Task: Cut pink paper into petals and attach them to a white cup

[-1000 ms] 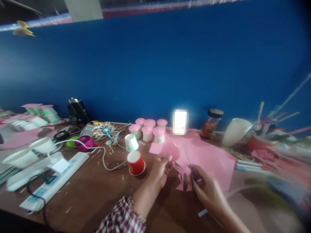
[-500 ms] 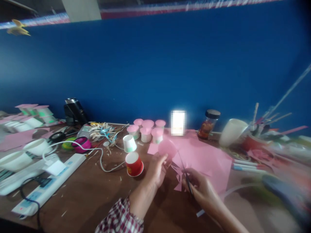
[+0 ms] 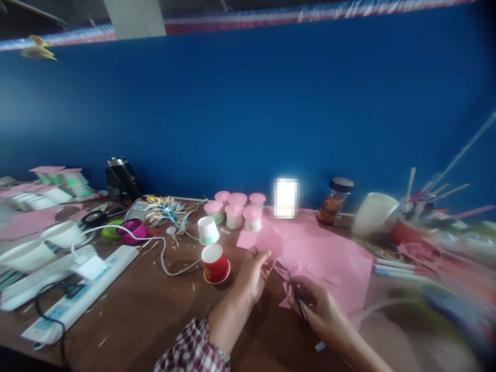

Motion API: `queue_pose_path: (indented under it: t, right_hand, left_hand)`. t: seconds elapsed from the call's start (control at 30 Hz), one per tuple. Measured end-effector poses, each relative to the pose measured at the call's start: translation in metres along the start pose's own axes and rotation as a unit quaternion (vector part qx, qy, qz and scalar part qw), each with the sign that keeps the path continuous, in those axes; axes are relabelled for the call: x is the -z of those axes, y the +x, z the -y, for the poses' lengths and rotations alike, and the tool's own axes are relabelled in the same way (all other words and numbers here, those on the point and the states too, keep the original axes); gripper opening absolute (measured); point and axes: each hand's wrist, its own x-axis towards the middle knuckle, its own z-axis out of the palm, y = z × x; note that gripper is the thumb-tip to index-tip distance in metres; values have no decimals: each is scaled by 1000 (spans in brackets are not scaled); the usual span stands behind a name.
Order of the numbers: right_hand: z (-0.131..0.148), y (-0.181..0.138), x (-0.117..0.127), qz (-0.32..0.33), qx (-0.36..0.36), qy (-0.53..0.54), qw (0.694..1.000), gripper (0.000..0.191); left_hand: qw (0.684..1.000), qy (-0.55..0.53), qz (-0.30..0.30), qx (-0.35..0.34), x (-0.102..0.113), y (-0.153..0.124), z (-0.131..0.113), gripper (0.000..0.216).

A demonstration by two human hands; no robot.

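Between the thumb and fingers of my left hand (image 3: pixel 253 274) is a round pink paper disc (image 3: pixel 268 242), held up off the table. My right hand (image 3: pixel 313 302) is closed round a pair of dark-handled scissors (image 3: pixel 298 298), whose thin blade points up at the disc's lower right edge. Whether the blades touch the paper I cannot tell. Narrow pink paper scraps (image 3: pixel 285 300) hang or lie just below, between the hands. Under and behind them spreads a large pink paper sheet (image 3: pixel 341 253). Left of my left hand stands a red paper cup (image 3: pixel 215 264).
Behind are several small cups with pink disc tops (image 3: pixel 235 216) and a white cup (image 3: pixel 208 230). A power strip (image 3: pixel 77 294) with cables lies left. On the right stand a dark-lidded jar (image 3: pixel 335 201), a tilted white cup (image 3: pixel 374 213) and blurred markers (image 3: pixel 401 271).
The whole view has shifted slightly, so everything sits a little further right and lower. Both hands keep their holds on the disc and scissors; the disc has barely moved.
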Motion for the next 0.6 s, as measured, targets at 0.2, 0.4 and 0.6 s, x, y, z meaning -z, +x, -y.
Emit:
queue_pose_path:
  t: [0.2,0.4,0.6]
  right_hand:
    - [-2,-1,-4,-20,-3,25,999,33]
    - [1,-1,-1,5,-11,2,1000,33]
    - [3,-1,-2,0,-4,-6,1000,34]
  left_hand:
    - [1000,0,-6,1,0,0,1,20]
    - [1000,15,12,-6,0,-1,1,20]
    - [999,31,18,-7,3,1,4,21]
